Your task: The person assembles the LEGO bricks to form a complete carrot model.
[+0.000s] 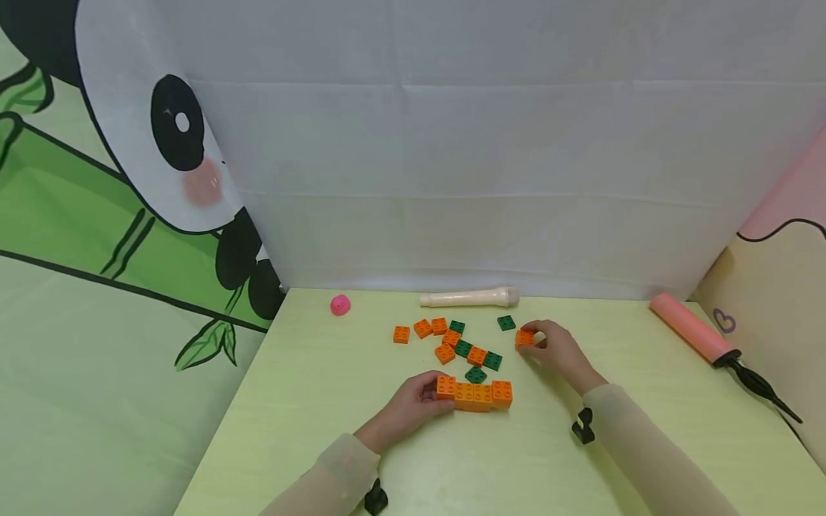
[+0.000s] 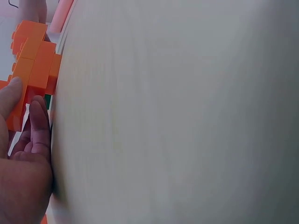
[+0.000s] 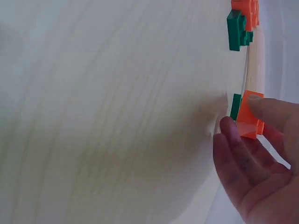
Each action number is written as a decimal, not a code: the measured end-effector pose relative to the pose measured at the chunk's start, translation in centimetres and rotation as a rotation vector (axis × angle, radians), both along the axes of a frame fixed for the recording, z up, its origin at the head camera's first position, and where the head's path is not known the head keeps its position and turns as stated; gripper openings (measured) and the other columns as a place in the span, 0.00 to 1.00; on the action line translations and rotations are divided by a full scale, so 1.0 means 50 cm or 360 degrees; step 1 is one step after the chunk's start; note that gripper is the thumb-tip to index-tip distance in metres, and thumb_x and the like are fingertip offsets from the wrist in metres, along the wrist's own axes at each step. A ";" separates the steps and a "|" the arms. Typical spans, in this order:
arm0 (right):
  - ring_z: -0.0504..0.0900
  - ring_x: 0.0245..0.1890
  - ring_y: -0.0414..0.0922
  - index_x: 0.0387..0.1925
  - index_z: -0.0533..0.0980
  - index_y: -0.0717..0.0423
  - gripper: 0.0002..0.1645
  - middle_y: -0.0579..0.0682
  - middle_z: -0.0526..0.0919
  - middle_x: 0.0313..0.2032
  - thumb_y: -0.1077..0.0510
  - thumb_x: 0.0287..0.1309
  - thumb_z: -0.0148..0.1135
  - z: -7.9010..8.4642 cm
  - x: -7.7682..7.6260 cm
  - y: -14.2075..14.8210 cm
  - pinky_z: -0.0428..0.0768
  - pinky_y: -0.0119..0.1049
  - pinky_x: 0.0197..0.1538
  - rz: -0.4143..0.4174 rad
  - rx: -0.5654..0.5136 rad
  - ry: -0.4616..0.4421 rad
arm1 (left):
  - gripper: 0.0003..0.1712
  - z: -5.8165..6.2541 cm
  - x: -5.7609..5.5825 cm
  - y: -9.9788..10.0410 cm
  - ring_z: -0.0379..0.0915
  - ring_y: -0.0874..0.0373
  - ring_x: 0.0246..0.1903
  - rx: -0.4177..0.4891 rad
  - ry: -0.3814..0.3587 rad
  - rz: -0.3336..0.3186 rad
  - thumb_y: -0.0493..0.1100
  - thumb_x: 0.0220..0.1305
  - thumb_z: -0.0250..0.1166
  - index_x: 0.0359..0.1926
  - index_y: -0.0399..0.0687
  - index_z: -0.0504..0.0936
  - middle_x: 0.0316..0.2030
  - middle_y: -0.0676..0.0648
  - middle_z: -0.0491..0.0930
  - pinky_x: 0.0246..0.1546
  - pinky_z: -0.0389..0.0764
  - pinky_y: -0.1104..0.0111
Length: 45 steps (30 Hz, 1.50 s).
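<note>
In the head view my left hand [image 1: 413, 403] grips the left end of a row of joined orange toy bricks [image 1: 474, 396], its two ends raised above the middle. The left wrist view shows the thumb on one face of this orange brick assembly [image 2: 38, 60] and fingers beneath. My right hand [image 1: 560, 352] pinches a single orange brick [image 1: 524, 339] between thumb and fingers, off to the right of the assembly. That same orange brick [image 3: 250, 114] appears close up in the right wrist view, with a green brick [image 3: 236, 106] behind it.
Several loose orange bricks [image 1: 445, 353] and green bricks [image 1: 476, 375] lie beyond the assembly. A lone green brick [image 1: 506, 323] sits near the right hand. Along the table's back are a pink ball-like piece [image 1: 340, 305] and a pale stick [image 1: 469, 297]. A pink roller [image 1: 693, 330] with black handle lies right.
</note>
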State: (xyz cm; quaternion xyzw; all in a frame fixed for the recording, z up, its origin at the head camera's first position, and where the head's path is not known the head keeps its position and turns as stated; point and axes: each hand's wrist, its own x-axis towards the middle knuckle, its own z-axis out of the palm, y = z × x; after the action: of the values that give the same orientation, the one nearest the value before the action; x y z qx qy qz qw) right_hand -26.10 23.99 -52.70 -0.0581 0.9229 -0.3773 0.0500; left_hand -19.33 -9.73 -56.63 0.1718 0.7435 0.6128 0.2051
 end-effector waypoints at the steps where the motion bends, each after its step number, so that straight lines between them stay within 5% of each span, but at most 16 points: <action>1: 0.82 0.46 0.53 0.63 0.77 0.61 0.27 0.62 0.78 0.59 0.57 0.67 0.72 0.002 0.004 -0.003 0.83 0.47 0.48 0.0016 -0.0015 0.0026 | 0.20 -0.001 0.000 0.000 0.82 0.53 0.50 -0.0004 -0.0003 0.0003 0.41 0.70 0.71 0.61 0.55 0.81 0.53 0.52 0.83 0.51 0.82 0.67; 8: 0.85 0.44 0.51 0.59 0.79 0.62 0.24 0.58 0.81 0.53 0.59 0.64 0.74 0.028 0.031 -0.040 0.86 0.46 0.47 0.0141 -0.0145 0.0233 | 0.20 0.005 0.001 -0.001 0.81 0.54 0.50 -0.0021 -0.0008 0.0020 0.42 0.70 0.72 0.60 0.56 0.81 0.53 0.53 0.83 0.52 0.82 0.67; 18: 0.84 0.44 0.49 0.54 0.82 0.59 0.20 0.50 0.82 0.49 0.64 0.60 0.75 0.081 0.091 -0.123 0.86 0.45 0.50 0.0383 -0.0294 0.0254 | 0.20 0.011 0.001 -0.002 0.81 0.54 0.48 -0.0027 0.0015 0.0006 0.43 0.70 0.71 0.61 0.53 0.81 0.53 0.51 0.83 0.51 0.82 0.67; 28: 0.84 0.42 0.48 0.49 0.84 0.54 0.17 0.42 0.82 0.43 0.59 0.58 0.78 0.070 0.127 -0.172 0.86 0.46 0.48 0.0633 -0.0199 0.0312 | 0.20 0.017 0.004 -0.001 0.82 0.55 0.46 -0.0037 0.0039 0.0010 0.43 0.71 0.71 0.61 0.52 0.80 0.51 0.51 0.84 0.49 0.83 0.67; 45: 0.79 0.39 0.39 0.45 0.85 0.49 0.15 0.37 0.82 0.40 0.55 0.57 0.80 0.058 0.146 -0.190 0.82 0.37 0.45 0.0586 -0.0058 0.0274 | 0.18 0.008 0.000 -0.001 0.83 0.54 0.47 0.0029 0.0057 -0.0035 0.41 0.71 0.71 0.59 0.51 0.82 0.51 0.50 0.84 0.50 0.83 0.68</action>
State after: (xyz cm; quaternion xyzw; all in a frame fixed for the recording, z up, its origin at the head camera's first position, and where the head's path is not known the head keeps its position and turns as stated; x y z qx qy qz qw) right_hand -18.82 14.49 -49.82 -0.2587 0.8906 -0.3721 0.0381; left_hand -19.34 -9.79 -56.24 0.1926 0.7396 0.6141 0.1969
